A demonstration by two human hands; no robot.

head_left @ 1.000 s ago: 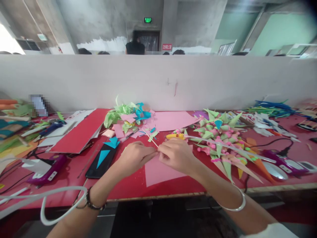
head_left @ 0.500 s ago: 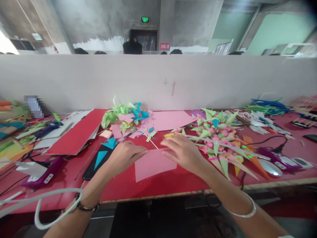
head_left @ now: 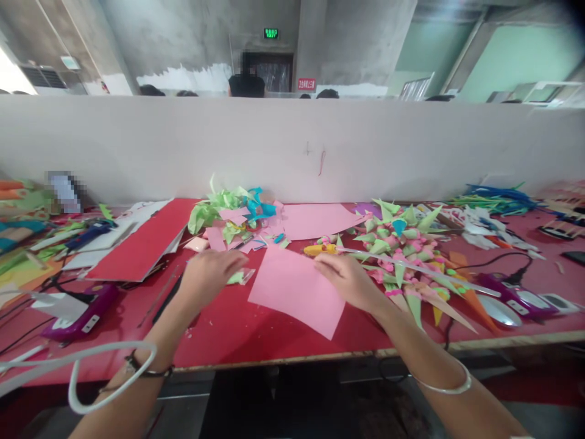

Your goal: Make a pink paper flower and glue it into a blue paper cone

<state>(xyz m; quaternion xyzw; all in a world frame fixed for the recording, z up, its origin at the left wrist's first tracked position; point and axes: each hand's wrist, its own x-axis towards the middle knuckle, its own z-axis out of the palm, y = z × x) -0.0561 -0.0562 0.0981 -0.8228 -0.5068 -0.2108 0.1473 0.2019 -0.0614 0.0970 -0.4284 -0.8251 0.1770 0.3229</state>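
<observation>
A pink paper sheet (head_left: 297, 291) slants over the red tabletop in front of me, its near corner pointing toward the table edge. My right hand (head_left: 345, 277) pinches the sheet's right edge between thumb and fingers. To the left, my left hand (head_left: 211, 274) is off the paper, its fingers stretched toward the sheet and nothing visible in them. Beneath that hand and wrist a black phone-like slab (head_left: 168, 299) is mostly hidden. A small clear packet with something green (head_left: 241, 277) lies between the left fingers and the paper.
Green, pink and orange paper cones (head_left: 402, 256) pile up at right, with a yellow-handled glue gun (head_left: 320, 249) beside them. Paper scraps (head_left: 223, 210) and a red board (head_left: 146, 244) lie left. Purple power strips (head_left: 82, 311) flank the workspace; a white partition (head_left: 274, 146) rises behind.
Both hands held the sheet's far edge before. My left hand has let go and moved left. The sheet has turned and shows more of its surface, covering the thin stick.
</observation>
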